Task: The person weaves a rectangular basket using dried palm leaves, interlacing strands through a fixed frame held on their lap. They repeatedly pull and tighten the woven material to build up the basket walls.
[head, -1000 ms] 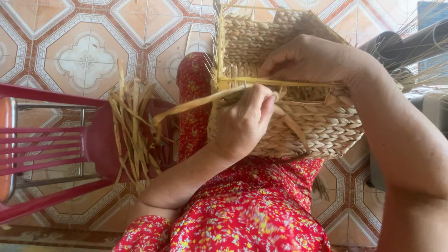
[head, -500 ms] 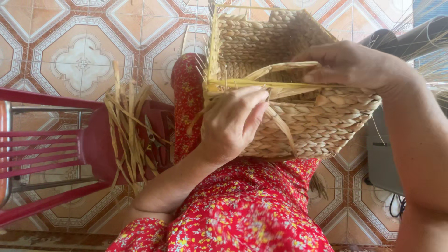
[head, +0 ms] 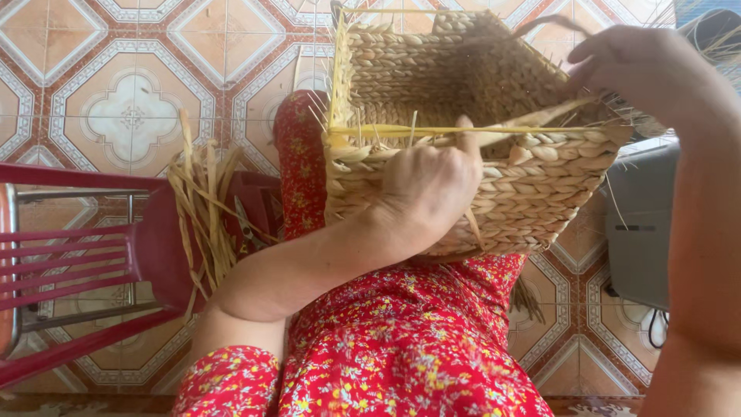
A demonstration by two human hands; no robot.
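A woven straw basket (head: 532,185) rests on my lap, over a red flowered dress (head: 401,340). My left hand (head: 428,185) presses against the basket's near wall, thumb up at the rim, pinching a flat yellow straw strand (head: 463,131) that runs along the rim. My right hand (head: 644,66) grips the far right corner of the rim, where the same strand ends. The basket's inside is partly visible and its bottom is hidden.
A bundle of loose straw strands (head: 204,208) lies on a dark red plastic stool (head: 85,255) at my left, with a pair of scissors (head: 247,224) beside it. A grey box-shaped appliance (head: 641,232) stands at right on the patterned tile floor (head: 131,85).
The basket has tipped so its opening faces more toward me. The yellow strand is now pulled straight along the rim, and my right hand has shifted to the far right corner.
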